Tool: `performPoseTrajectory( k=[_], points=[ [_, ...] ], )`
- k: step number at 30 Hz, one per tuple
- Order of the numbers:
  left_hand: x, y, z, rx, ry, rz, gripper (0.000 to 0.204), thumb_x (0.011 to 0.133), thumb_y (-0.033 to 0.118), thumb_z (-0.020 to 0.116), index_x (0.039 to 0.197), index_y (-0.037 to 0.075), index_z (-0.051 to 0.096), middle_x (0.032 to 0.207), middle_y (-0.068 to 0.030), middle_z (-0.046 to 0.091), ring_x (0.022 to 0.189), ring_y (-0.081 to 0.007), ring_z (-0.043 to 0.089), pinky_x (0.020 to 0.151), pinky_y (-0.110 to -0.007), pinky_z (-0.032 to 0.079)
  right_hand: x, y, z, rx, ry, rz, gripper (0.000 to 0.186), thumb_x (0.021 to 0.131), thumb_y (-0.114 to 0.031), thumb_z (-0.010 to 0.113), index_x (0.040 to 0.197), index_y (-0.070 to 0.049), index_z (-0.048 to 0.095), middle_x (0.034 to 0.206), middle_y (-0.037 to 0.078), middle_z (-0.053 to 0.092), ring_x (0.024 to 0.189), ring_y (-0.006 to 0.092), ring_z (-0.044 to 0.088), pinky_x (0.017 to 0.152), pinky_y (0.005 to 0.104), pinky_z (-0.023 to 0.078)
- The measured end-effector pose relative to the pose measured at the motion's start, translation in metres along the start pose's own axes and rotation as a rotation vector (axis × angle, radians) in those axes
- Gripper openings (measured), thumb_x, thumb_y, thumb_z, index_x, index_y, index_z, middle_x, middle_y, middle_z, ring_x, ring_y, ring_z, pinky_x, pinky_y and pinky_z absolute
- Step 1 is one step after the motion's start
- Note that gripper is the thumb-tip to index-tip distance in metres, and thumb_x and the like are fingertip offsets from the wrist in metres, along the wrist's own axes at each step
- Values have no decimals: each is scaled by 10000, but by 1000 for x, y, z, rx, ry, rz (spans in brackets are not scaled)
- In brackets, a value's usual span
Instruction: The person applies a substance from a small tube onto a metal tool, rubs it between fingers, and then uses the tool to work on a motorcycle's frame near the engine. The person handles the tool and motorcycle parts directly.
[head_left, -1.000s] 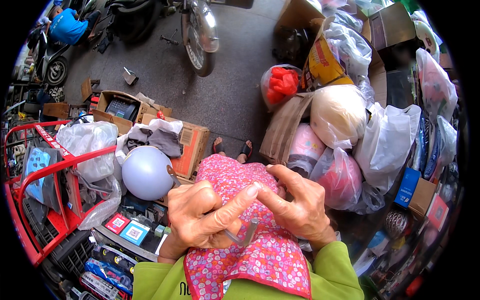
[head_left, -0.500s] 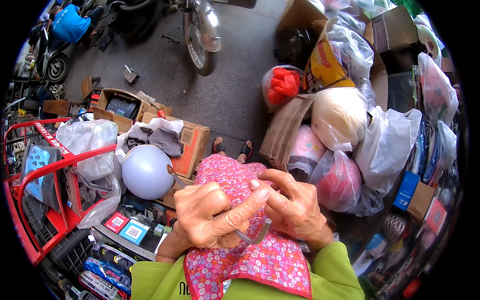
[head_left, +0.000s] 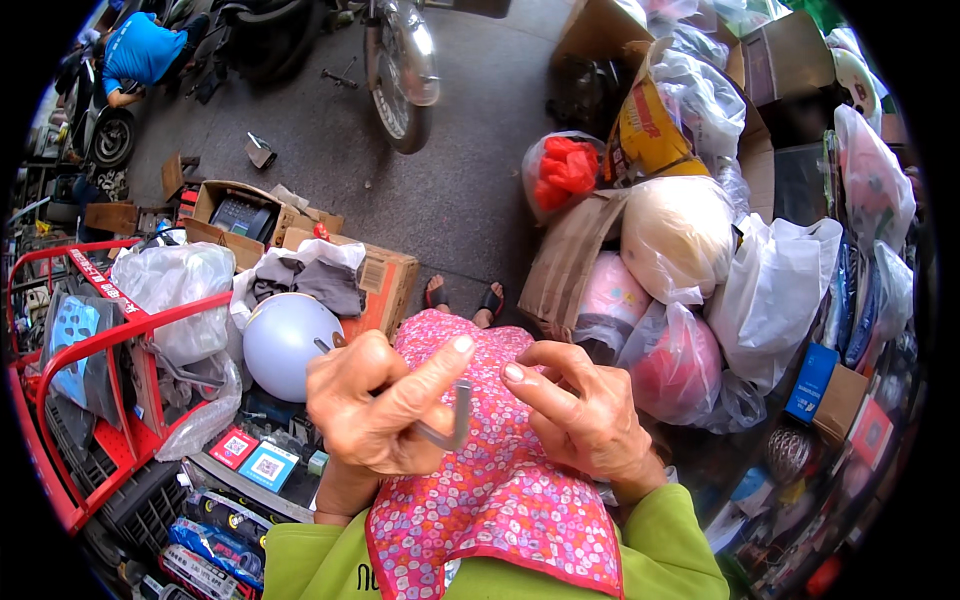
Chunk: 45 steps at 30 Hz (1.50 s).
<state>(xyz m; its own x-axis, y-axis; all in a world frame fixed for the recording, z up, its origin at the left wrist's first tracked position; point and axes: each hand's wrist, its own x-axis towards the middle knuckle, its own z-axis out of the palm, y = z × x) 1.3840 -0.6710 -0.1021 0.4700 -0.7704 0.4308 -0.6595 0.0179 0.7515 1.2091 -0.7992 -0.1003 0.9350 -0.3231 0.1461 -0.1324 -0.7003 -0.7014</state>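
Since the earlier frames the two hands have drawn apart: a second ago they were bunched together over the lap, and now a clear gap shows between them at the centre of the frame. Left hand (head_left: 375, 405) sits just left of centre, fingers curled and clamped on a small bent metal key (head_left: 450, 420), an L-shaped grey rod whose short leg stands upright past the thumb tip while the long leg runs back into the fist. Right hand (head_left: 585, 415) lies just right of centre, its fingers loosely bent and apart, closed on nothing; its forefinger tip points toward the key without touching it, as far as the bent fisheye view lets me judge. Both hands hover above a pink flowered apron (head_left: 490, 500) that fills the lower middle of the picture, with green sleeves (head_left: 310, 560) at the bottom edge.

Left of the hands a pale blue helmet (head_left: 285, 340) rests against a cardboard box (head_left: 385, 285) holding grey cloth. A red metal cart (head_left: 90, 350) takes up the left edge. On the right, bagged helmets (head_left: 675, 235) in clear plastic are piled up. A motorcycle wheel (head_left: 400, 70) stands at upper centre on grey pavement (head_left: 470, 180).
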Motion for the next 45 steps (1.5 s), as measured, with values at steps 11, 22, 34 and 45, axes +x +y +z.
performPoseTrajectory(
  k=[11,22,34,45],
  points=[
    [1,3,-5,-617,76,-443,403,605,60,565,962,12,746,630,17,379,567,-78,357,532,-236,275,-11,14,22,1212,-65,49,785,713,162,533,1439,-90,371,1090,214,586,702,157,620,638,263,500],
    [-8,-3,20,-1093,-242,-741,586,666,127,519,1229,11,629,658,78,306,610,-43,302,588,-223,253,-16,10,42,2645,-239,75,936,669,69,485,1512,-165,152,1020,244,521,649,230,594,568,307,522],
    [-18,-1,23,-1107,-181,-722,573,665,111,539,1216,-16,628,629,82,309,593,-36,297,594,-215,255,-19,3,47,2633,-153,169,1049,608,-38,582,1533,-138,97,1025,243,520,557,236,574,480,293,488],
    [-21,-1,26,-1181,-156,-761,615,646,113,537,1231,-64,598,617,75,324,588,-47,330,583,-227,264,-20,6,49,2591,-148,197,1076,599,-49,588,1532,-129,58,1099,245,483,582,253,580,505,306,508]
  ],
)
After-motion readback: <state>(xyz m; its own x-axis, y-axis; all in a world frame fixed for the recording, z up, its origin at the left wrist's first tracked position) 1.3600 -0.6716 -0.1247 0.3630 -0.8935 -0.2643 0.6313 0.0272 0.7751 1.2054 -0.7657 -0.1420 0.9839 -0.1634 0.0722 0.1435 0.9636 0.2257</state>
